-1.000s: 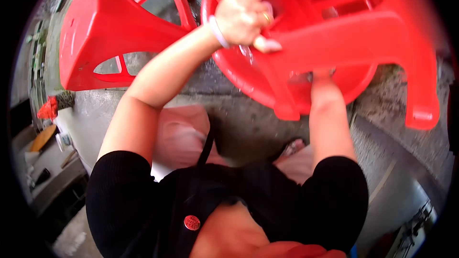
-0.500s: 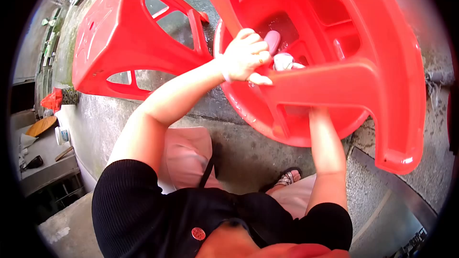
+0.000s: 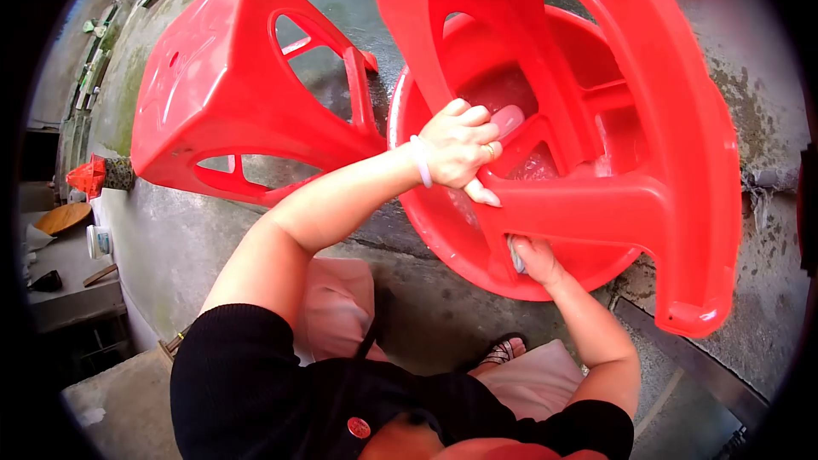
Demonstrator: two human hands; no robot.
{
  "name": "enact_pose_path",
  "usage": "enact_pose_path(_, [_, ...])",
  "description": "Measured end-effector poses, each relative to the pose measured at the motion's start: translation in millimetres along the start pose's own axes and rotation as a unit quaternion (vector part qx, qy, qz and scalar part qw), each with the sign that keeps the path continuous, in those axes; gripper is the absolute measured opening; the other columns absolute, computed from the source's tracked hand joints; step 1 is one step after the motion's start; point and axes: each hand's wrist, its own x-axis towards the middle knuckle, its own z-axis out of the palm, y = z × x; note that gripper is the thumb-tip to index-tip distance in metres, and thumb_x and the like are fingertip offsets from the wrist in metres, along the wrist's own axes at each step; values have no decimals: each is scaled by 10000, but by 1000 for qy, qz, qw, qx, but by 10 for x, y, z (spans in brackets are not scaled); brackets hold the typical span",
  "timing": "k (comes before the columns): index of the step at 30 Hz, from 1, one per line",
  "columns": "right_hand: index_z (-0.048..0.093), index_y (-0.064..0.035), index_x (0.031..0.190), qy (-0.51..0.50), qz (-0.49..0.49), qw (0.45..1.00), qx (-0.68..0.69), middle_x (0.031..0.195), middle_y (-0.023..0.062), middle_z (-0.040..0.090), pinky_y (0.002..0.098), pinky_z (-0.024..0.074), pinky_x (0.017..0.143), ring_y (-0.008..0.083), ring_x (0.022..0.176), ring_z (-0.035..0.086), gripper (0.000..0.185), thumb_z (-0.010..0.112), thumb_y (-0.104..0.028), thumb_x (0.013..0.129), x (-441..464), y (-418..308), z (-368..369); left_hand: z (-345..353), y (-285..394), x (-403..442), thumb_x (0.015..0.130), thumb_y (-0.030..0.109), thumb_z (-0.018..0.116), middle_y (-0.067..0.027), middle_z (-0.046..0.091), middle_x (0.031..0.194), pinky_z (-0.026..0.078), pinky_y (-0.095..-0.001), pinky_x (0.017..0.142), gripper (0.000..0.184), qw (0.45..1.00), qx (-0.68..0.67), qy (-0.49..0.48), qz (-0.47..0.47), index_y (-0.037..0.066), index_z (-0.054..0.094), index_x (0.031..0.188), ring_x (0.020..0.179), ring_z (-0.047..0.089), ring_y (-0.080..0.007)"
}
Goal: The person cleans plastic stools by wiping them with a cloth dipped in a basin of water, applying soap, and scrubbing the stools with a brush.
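Note:
My left hand (image 3: 462,143) grips the leg of a red plastic stool (image 3: 588,204), tipped over inside a round red basin (image 3: 464,257). Its fingers are closed around the plastic, with a ring and a pale wristband showing. Lower down, my right hand (image 3: 538,261) presses a light-coloured cloth (image 3: 516,254) against the stool's lower leg; most of the cloth is hidden behind the hand. Water lies in the basin, and a pink oval object (image 3: 509,122), its kind unclear, shows between the stool's legs.
A second red stool (image 3: 192,85) lies on its side left of the basin, on wet concrete. A low ledge at far left bears a round wooden board (image 3: 64,218) and a white tub (image 3: 99,242). A metal-edged channel (image 3: 682,349) runs at lower right.
My right hand has come from inside the basin to the stool's lower leg, with the cloth in it. The light cloth is gone from beside the pink object. The held stool has shifted slightly.

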Motion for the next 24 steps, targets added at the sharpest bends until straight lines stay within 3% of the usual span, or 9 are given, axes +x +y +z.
enact_pose_path(2, [576, -59, 1148, -91, 95, 982, -133, 1071, 49, 608, 323, 474, 822, 175, 967, 579, 303, 499, -283, 959, 30, -20, -158, 49, -42, -26, 607, 767, 581, -14, 468, 698, 325, -353, 638, 655, 1000, -17, -17, 12, 115, 544, 652, 700, 460, -202])
enact_pose_path(4, [582, -50, 1140, -106, 195, 968, -115, 1064, 53, 615, 323, 475, 822, 176, 961, 583, 304, 499, -278, 958, 176, 78, -316, 144, -24, -130, 587, 739, 624, -20, 461, 636, 337, -346, 619, 631, 997, -41, -54, 25, 118, 511, 589, 668, 476, -202])
enact_pose_path(8, [594, -31, 1126, 157, 301, 930, 137, 1049, 63, 630, 322, 476, 822, 177, 947, 592, 307, 500, -268, 955, 444, 456, -592, 175, 84, -173, 565, 733, 630, -10, 440, 571, 342, -326, 575, 628, 999, -17, -12, 24, 127, 468, 534, 591, 471, -175])
enact_pose_path(11, [603, -18, 1115, 307, 281, 878, 237, 1039, 71, 641, 322, 477, 822, 178, 937, 598, 309, 501, -261, 953, 335, 533, -675, -41, 269, 183, 597, 719, 630, -6, 438, 542, 323, -329, 547, 611, 999, 0, 39, 2, 133, 484, 497, 558, 450, -169])
enact_pose_path(14, [612, -4, 1104, 384, 224, 862, 243, 1028, 78, 652, 322, 478, 822, 179, 927, 604, 313, 502, -253, 951, 103, 250, -812, -140, 337, 527, 622, 721, 617, -4, 415, 479, 319, -330, 540, 633, 996, 28, 76, -27, 129, 488, 439, 536, 445, -170])
enact_pose_path(18, [637, 29, 1077, 407, 136, 886, 175, 978, 58, 673, 290, 497, 783, 150, 851, 630, 330, 513, -252, 957, -151, -662, -1059, -65, 328, 659, 649, 753, 567, -11, 491, 423, 323, -331, 530, 633, 996, 51, 61, -39, 172, 531, 400, 474, 479, -173])
enact_pose_path(21, [632, 16, 1113, 352, 93, 922, 128, 1046, 82, 673, 315, 498, 845, 172, 917, 643, 338, 508, -264, 968, -399, -1244, -1240, -126, 349, 739, 692, 772, 512, -25, 538, 450, 338, -337, 549, 663, 996, 69, -1, -58, 173, 568, 411, 495, 523, -169])
enact_pose_path(24, [629, 16, 1140, 348, 16, 932, 102, 1057, 96, 676, 317, 502, 867, 192, 952, 651, 337, 501, -245, 967, -593, -1913, -1309, -164, 383, 896, 693, 741, 542, -23, 503, 428, 353, -332, 533, 651, 994, 83, 36, -63, 159, 512, 405, 469, 502, -174])
